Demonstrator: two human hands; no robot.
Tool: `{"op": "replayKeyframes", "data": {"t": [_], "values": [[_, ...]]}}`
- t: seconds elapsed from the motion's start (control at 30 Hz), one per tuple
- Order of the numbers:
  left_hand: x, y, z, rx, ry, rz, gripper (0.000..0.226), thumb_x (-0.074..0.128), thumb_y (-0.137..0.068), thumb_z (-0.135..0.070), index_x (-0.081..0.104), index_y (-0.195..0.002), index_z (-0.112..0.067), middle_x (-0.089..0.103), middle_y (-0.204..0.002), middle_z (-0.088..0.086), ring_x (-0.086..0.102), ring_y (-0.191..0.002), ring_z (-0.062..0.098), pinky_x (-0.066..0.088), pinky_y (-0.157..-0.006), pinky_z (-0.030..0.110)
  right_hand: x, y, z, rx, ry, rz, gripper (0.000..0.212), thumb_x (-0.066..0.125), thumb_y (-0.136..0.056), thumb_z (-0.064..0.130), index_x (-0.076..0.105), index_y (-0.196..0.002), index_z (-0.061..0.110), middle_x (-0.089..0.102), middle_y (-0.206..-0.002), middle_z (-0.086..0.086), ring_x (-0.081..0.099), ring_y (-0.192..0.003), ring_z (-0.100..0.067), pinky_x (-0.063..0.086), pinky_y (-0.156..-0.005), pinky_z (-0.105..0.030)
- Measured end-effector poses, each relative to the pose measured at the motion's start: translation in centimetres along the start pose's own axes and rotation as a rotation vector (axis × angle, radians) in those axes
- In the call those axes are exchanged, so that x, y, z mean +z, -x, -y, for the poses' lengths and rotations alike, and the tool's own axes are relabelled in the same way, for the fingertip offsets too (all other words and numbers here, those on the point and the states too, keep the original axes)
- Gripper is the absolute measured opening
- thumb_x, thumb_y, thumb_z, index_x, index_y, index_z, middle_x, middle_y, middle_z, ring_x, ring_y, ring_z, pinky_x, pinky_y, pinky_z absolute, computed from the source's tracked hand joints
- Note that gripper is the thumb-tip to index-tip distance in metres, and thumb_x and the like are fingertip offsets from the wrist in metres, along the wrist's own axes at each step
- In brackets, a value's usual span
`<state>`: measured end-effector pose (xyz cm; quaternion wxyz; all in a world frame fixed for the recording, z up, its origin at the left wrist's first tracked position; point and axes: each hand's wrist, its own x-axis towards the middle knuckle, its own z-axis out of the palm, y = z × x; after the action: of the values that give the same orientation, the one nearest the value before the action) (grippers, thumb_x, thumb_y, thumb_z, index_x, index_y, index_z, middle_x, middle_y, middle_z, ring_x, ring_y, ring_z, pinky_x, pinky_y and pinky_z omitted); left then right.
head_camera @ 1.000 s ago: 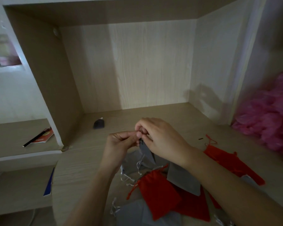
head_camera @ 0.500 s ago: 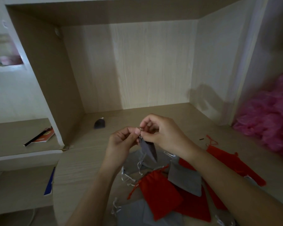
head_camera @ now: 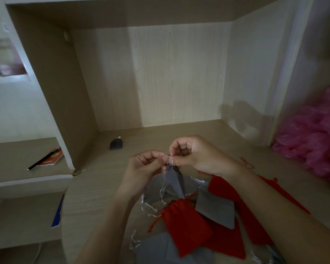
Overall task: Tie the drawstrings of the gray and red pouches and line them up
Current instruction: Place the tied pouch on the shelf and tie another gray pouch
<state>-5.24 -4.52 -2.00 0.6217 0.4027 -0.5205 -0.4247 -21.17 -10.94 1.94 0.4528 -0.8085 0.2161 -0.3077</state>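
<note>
While gray pouch (head_camera: 174,181) hangs, L hand (head_camera: 147,166) & R hand (head_camera: 196,155) pinch its top; contents hidden.

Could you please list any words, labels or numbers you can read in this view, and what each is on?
No text here can be read.
Far left, red booklet: a yellowish mark, too blurred to read.
Lower left, blue-edged item: nothing legible.
Held gray pouch: no print visible.
</note>
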Motion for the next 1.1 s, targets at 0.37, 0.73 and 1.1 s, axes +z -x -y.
{"op": "replayKeyframes", "data": {"t": [0.37,0.73,1.1], "values": [[1.3,-0.2,0.6,0.124,0.023,-0.313,0.015,0.066,-0.073,-0.018,0.074,-0.083,-0.01,0.07,-0.07,0.008,0.064,-0.068,0.015,0.054,-0.065,0.021,1.8,0.0,0.8,-0.019,0.27,-0.359,0.015,0.077,-0.074,0.011,0.065,-0.081,0.016,0.069,-0.076,0.003,0.064,-0.068,-0.005,0.053,-0.064,-0.02],[1.8,0.1,0.3,0.21,-0.042,-0.345,0.01,0.065,-0.076,-0.011,0.073,-0.083,-0.011,0.071,-0.069,0.004,0.063,-0.066,0.012,0.054,-0.064,0.02,2.0,0.1,0.9,0.004,0.274,-0.425,0.013,0.079,-0.074,0.012,0.076,-0.087,0.013,0.07,-0.073,0.005,0.06,-0.062,0.006,0.045,-0.058,-0.006],[1.2,-0.3,0.4,0.023,0.116,-0.288,0.012,0.064,-0.079,-0.007,0.072,-0.087,-0.004,0.069,-0.068,0.008,0.063,-0.064,0.011,0.055,-0.065,0.018,2.7,0.0,0.2,-0.171,0.504,-0.467,0.007,0.075,-0.076,0.01,0.073,-0.079,0.016,0.069,-0.073,0.005,0.063,-0.067,-0.006,0.051,-0.062,-0.019]]}}
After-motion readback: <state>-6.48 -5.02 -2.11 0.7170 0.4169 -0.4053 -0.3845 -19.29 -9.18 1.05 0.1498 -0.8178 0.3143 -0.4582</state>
